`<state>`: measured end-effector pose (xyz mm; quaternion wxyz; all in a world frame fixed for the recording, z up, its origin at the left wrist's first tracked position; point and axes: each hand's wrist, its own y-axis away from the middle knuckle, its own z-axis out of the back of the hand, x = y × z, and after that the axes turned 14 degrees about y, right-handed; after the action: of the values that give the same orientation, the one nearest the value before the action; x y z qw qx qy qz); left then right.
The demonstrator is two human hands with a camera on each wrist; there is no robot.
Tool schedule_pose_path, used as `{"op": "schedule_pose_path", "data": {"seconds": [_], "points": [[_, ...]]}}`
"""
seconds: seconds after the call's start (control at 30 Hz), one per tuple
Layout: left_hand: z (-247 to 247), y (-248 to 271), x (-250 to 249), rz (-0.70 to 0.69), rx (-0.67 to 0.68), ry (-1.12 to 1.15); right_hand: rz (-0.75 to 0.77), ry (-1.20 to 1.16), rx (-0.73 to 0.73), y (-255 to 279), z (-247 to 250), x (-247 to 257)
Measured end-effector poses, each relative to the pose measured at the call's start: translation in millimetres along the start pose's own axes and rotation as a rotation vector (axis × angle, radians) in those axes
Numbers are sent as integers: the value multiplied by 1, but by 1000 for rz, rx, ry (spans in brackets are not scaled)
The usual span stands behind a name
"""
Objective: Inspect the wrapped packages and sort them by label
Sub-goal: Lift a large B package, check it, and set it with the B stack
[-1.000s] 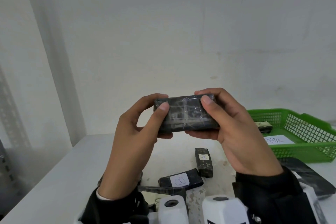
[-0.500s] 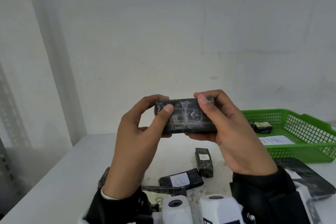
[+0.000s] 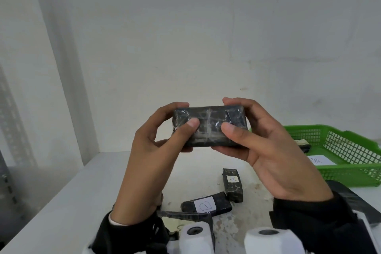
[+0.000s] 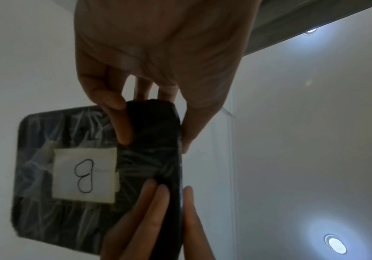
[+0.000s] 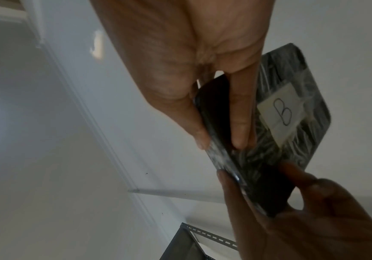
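I hold a black plastic-wrapped package (image 3: pixel 209 126) up at chest height with both hands. My left hand (image 3: pixel 186 114) grips its left end and my right hand (image 3: pixel 228 114) grips its right end, thumbs on the near face. The near face shows only tape. In the left wrist view the far face of the package (image 4: pixel 69 158) carries a white label (image 4: pixel 84 176) marked B, held by the left hand (image 4: pixel 153 132). The right wrist view shows the same label (image 5: pixel 280 112) beside the right hand (image 5: pixel 221 140). On the table lie a package marked A (image 3: pixel 233 184) and one marked B (image 3: pixel 206 205).
A green mesh basket (image 3: pixel 350 150) stands at the right, holding a wrapped package (image 3: pixel 303 144) and a paper slip (image 3: pixel 321 160). A dark flat object (image 3: pixel 346 194) lies in front of it. The white table (image 3: pixel 103 181) meets the wall behind and a metal rack stands at the left.
Both thumbs have slid toward the middle of the package's near face. The package has levelled out slightly and stays at the same height.
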<state>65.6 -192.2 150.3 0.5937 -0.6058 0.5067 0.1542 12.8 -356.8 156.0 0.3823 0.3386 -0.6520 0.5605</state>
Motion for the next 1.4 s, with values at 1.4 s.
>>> {"op": "schedule_pose_path", "data": {"seconds": [1.4], "points": [[-6,0,3,72,60,-59,17,122,-182,-1,3,-3]]}}
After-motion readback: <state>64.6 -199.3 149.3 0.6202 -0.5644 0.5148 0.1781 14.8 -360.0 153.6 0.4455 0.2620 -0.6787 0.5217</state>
